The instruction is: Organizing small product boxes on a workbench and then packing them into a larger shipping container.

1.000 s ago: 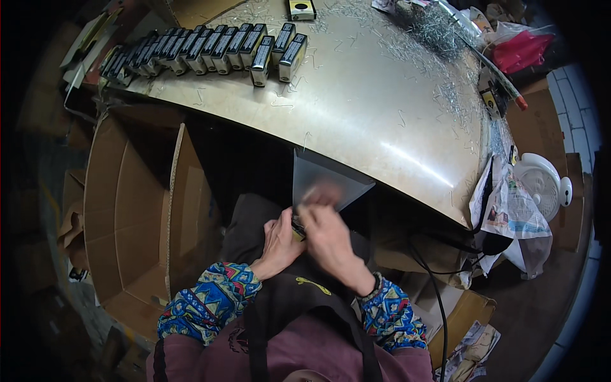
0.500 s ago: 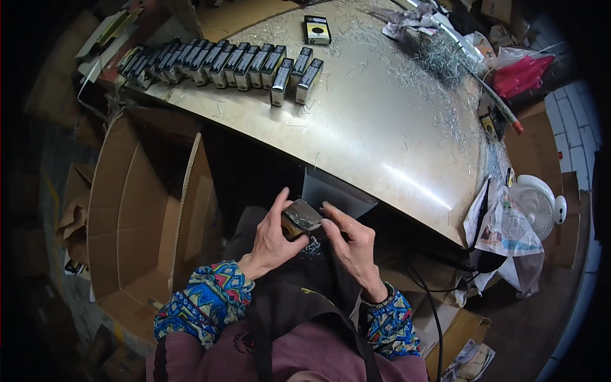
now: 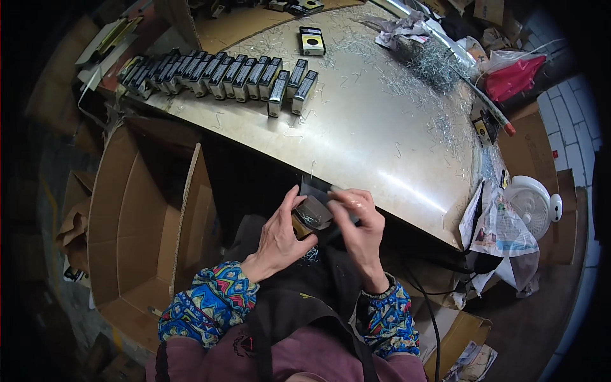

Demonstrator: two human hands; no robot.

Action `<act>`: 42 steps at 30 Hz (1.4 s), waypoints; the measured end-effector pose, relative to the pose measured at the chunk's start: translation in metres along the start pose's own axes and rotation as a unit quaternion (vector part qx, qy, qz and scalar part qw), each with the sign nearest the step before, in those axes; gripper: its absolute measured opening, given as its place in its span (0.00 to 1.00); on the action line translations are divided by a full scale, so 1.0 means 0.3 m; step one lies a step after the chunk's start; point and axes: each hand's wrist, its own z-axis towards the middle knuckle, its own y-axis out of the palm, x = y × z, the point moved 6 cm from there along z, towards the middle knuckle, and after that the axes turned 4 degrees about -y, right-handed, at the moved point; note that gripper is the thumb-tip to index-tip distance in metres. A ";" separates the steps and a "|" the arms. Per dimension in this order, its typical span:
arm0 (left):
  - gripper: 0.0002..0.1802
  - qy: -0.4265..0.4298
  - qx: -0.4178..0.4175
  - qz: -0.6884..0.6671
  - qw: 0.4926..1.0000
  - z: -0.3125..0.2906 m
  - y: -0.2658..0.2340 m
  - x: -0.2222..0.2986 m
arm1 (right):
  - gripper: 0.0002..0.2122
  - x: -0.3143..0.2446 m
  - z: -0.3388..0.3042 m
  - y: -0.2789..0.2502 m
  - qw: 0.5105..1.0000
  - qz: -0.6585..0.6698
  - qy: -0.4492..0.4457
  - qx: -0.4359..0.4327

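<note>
My left hand point(image 3: 280, 232) is closed around a small open box point(image 3: 313, 213), tilted in front of my lap. Its grey inside shows, with thin silvery wire pieces in it and a yellowish side below. My right hand point(image 3: 363, 219) hovers just right of the box's opening. Its fingers are smeared by motion, so whether they pinch anything is unclear. More wire pieces point(image 3: 310, 256) lie on the dark apron below the box.
A long row of small black and pale boxes point(image 3: 230, 76) stands along the table's left side. One yellow-black box point(image 3: 312, 41) lies farther back. Loose wires point(image 3: 439, 67) heap at the right. A large open carton point(image 3: 137, 223) is at left, a white fan point(image 3: 531, 204) at right.
My right hand has lifted slightly up and right, its fingers now blurred. My left hand has shifted a little right, still gripping the box. The view has tilted slightly.
</note>
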 end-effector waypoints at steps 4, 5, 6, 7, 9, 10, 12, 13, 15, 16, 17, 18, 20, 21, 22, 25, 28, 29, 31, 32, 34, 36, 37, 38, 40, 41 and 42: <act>0.58 0.125 0.010 0.042 0.991 0.011 0.013 0.045 | 0.16 -0.008 0.022 0.041 0.994 -0.024 -0.019 -0.107; 0.58 0.130 0.000 0.055 0.990 0.014 0.010 0.054 | 0.12 -0.020 0.034 0.033 0.994 -0.030 -0.022 -0.104; 0.59 0.135 -0.011 0.068 0.988 0.018 0.005 0.064 | 0.12 -0.020 0.038 0.023 0.994 -0.031 -0.023 -0.104; 0.58 0.153 -0.024 0.091 0.984 0.026 -0.001 0.077 | 0.10 -0.009 0.045 -0.010 0.999 0.001 0.001 -0.053; 0.58 0.107 -0.014 0.053 0.993 0.022 0.002 0.074 | 0.07 0.003 0.045 -0.041 0.994 0.084 0.067 0.030; 0.57 0.063 -0.005 0.013 0.998 0.024 -0.001 0.061 | 0.07 -0.008 0.045 -0.040 0.994 0.085 0.066 0.029; 0.57 0.075 -0.007 0.023 0.997 0.033 -0.003 0.068 | 0.06 -0.020 0.036 -0.042 0.995 0.061 0.076 0.025; 0.56 0.076 -0.009 0.027 0.997 0.039 -0.005 0.072 | 0.07 -0.021 0.025 -0.042 0.996 0.054 0.061 0.037; 0.56 0.077 -0.010 0.032 0.996 0.046 -0.006 0.074 | 0.07 -0.040 0.018 -0.056 0.998 0.022 0.022 0.053; 0.54 0.057 0.000 0.017 0.998 0.052 -0.010 0.066 | 0.08 -0.056 0.012 -0.068 0.997 -0.011 -0.017 0.068; 0.53 0.035 0.010 0.002 0.999 0.054 -0.014 0.059 | 0.11 -0.060 -0.004 -0.074 0.997 -0.045 -0.046 0.041; 0.53 0.034 0.011 0.003 0.999 0.054 -0.012 0.058 | 0.11 -0.061 -0.019 -0.068 0.997 -0.044 -0.046 0.041; 0.50 -0.015 0.028 -0.084 0.996 0.051 -0.010 0.034 | 0.14 -0.095 -0.044 -0.037 0.988 -0.107 -0.108 0.024; 0.47 0.016 0.031 -0.065 0.997 0.044 0.002 0.036 | 0.16 -0.065 -0.066 -0.008 0.988 -0.126 -0.086 0.000; 0.43 0.002 0.016 -0.045 0.999 0.041 0.025 0.028 | 0.16 -0.042 -0.082 0.015 0.990 -0.110 -0.086 0.004; 0.40 0.070 0.008 0.027 0.997 0.047 0.022 0.062 | 0.16 -0.005 -0.110 0.046 1.000 -0.012 -0.024 0.005; 0.39 -0.011 0.045 0.034 0.998 0.040 0.000 0.069 | 0.13 0.004 -0.108 0.038 0.988 0.106 0.092 0.064; 0.39 0.000 0.063 0.048 0.997 0.048 -0.014 0.099 | 0.11 0.031 -0.111 0.044 0.970 0.194 0.136 0.047; 0.40 0.013 0.082 0.062 0.995 0.061 -0.025 0.112 | 0.08 0.040 -0.108 0.052 0.955 0.232 0.177 0.054; 0.39 0.030 0.064 0.094 0.993 0.063 -0.015 0.106 | 0.08 0.030 -0.101 0.057 0.955 0.232 0.176 0.055; 0.39 0.048 0.045 0.126 0.990 0.059 0.003 0.097 | 0.08 0.014 -0.092 0.050 0.980 0.111 0.156 0.050; 0.38 0.042 0.043 0.120 0.991 0.049 0.010 0.089 | 0.08 0.030 -0.103 0.049 0.969 0.146 0.189 0.060; 0.38 0.042 0.043 0.120 0.991 0.047 0.014 0.087 | 0.08 0.043 -0.111 0.050 0.956 0.181 0.222 0.070; 0.38 0.046 0.046 0.118 0.991 0.044 0.019 0.087 | 0.08 0.044 -0.113 0.052 0.955 0.181 0.222 0.070; 0.37 0.049 0.049 0.117 0.991 0.044 0.021 0.087 | 0.08 0.047 -0.116 0.050 0.947 0.208 0.222 0.104; 0.35 0.062 0.055 0.115 0.990 0.048 0.017 0.093 | 0.08 0.050 -0.117 0.056 0.947 0.209 0.223 0.104; 0.33 0.075 0.061 0.113 0.989 0.053 0.013 0.098 | 0.07 0.037 -0.110 0.054 0.968 0.146 0.176 0.102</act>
